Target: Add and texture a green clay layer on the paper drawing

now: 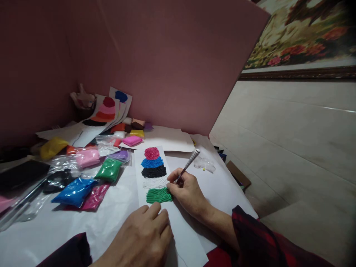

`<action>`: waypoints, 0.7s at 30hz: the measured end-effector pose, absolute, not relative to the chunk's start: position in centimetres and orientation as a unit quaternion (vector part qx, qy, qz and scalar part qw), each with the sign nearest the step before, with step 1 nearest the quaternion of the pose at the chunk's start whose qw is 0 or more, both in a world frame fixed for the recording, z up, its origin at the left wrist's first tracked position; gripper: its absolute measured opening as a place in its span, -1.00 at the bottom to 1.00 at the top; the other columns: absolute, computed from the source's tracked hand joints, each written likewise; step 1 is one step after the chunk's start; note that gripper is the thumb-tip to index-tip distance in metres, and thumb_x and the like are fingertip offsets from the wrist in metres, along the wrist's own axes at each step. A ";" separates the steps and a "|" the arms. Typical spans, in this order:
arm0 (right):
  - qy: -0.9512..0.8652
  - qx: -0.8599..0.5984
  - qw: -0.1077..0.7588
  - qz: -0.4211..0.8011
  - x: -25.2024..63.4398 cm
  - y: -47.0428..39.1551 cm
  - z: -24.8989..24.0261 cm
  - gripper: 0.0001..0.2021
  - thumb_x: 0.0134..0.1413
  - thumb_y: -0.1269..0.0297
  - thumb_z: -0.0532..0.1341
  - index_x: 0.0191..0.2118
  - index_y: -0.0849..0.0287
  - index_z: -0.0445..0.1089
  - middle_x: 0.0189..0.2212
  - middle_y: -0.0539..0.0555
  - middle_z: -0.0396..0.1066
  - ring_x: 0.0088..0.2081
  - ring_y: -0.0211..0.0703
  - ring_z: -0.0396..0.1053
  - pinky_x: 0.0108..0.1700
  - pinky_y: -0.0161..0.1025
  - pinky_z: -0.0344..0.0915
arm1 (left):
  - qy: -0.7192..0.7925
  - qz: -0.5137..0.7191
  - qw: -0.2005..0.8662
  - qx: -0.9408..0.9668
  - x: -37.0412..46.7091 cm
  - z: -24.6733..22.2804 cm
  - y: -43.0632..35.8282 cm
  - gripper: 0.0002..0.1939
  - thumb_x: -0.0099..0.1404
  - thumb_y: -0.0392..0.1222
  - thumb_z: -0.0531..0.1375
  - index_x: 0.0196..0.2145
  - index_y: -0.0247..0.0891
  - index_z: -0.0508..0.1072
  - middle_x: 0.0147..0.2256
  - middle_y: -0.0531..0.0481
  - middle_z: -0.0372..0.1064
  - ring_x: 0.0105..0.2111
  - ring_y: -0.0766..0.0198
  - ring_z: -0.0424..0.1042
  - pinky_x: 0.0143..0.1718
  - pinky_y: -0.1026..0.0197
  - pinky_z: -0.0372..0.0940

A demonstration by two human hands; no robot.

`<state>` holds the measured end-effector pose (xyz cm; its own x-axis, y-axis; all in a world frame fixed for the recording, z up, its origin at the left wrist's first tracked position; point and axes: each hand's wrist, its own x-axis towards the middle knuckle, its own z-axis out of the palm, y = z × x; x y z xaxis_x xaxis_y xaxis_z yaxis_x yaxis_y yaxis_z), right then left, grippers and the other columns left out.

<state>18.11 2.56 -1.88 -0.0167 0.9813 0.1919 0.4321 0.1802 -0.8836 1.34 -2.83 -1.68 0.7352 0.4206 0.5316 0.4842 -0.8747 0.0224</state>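
My right hand is closed in a pinch around a slim tool with a ridged, silvery handle. The tool slants up to the right; its working tip is hidden by my fingers, which are at the right edge of the white clay band and green clay band. Both bands lie on a white paper strip, below black, blue and crimson clay shapes with grooved surfaces. Just below the green band, my left hand rests on the paper with curled fingers. Their tips are hidden.
Bagged clay packets, including blue, green and pink, crowd the left. Behind them lean clay-decorated sheets near a basket. A crumpled clear wrapper lies at right. A pinkish wall rises behind.
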 end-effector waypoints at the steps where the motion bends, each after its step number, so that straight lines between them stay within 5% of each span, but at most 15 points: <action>1: -0.638 -0.554 0.430 0.318 18.1 2.6 -1.9 -0.95 -0.09 0.44 0.18 -0.40 0.20 0.34 -0.61 -0.09 0.24 -0.56 -0.29 0.20 -0.50 -0.33 0.16 | -0.246 -0.269 0.057 -0.930 1.4 -1.6 -2.9 -0.82 0.18 -0.46 0.18 -0.52 -0.26 0.36 -0.46 0.02 0.40 -0.48 0.24 0.26 -0.48 0.19 0.11; 21: -0.630 -0.566 0.463 0.261 18.3 3.4 -1.9 -0.98 -0.08 0.42 0.19 -0.43 0.20 0.34 -0.58 -0.05 0.32 -0.54 -0.26 0.24 -0.44 -0.30 0.19 | -0.243 -0.259 0.059 -0.933 1.3 -1.9 -2.7 -0.83 0.18 -0.44 0.18 -0.51 -0.26 0.35 -0.45 0.01 0.41 -0.48 0.23 0.27 -0.48 0.19 0.14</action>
<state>18.35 3.41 -1.92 0.0704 0.9553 0.2870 0.4711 0.2218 -0.8538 1.30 -2.73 -1.88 0.7473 0.4235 0.5121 0.4845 -0.8747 0.0164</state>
